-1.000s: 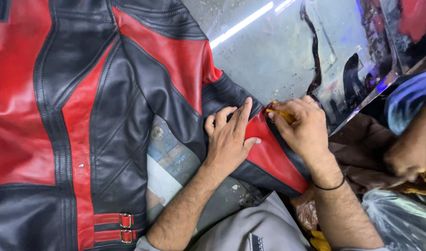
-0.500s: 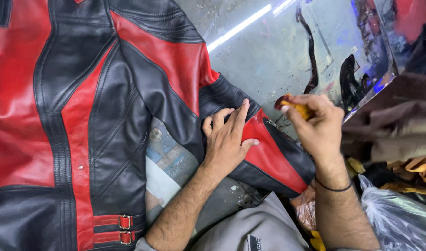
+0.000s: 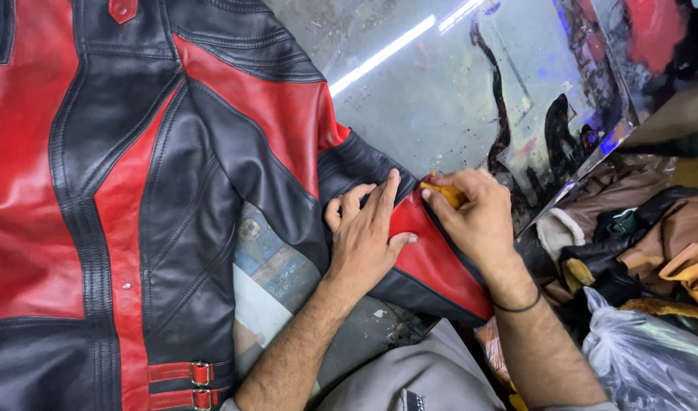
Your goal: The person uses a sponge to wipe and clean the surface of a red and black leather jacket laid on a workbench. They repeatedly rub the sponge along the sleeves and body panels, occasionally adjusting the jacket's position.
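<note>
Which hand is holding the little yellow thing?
The right hand pinches the yellow thing; the left hand lies flat and empty on the sleeve.

Leather garment workshop

A paint-stained glossy worktable (image 3: pixel 470 99) lies beyond the fingers; heaped brown leather pieces (image 3: pixel 645 228) and a plastic bag (image 3: pixel 653 358) sit right of them.

Jacket (image 3: pixel 136 175) on table (image 3: pixel 455 99); hands on sleeve (image 3: pixel 432 262); clothes pile (image 3: pixel 638 236) right.
</note>
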